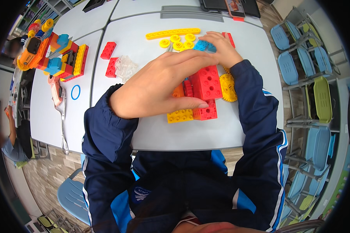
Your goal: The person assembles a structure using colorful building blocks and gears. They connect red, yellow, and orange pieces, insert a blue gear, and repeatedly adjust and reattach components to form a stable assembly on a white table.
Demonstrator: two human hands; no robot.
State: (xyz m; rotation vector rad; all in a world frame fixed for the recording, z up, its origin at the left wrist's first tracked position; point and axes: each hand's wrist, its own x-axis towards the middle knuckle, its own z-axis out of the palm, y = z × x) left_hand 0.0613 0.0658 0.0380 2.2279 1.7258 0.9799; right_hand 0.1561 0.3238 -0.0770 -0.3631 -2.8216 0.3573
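My left hand [163,83] reaches over a toy brick assembly, thumb on the near side of its red bricks [208,83], the fingers across its far side. A yellow brick [180,116] and an orange piece show at its left, with a red gear [188,88] between; the hand hides much of the rest. Beyond it, my right hand [224,49] has its bent fingers on a light blue brick [202,45] lying on the table. Close to my right wrist, a large yellow gear [228,87] stands beside the assembly.
Small yellow wheels [177,45] and a long yellow beam [173,33] lie at the back. Two red bricks [108,50] and a crumpled clear plastic bag [125,68] are at left. Further left stand a built brick model [62,58], a blue ring [75,92] and a strap [63,124].
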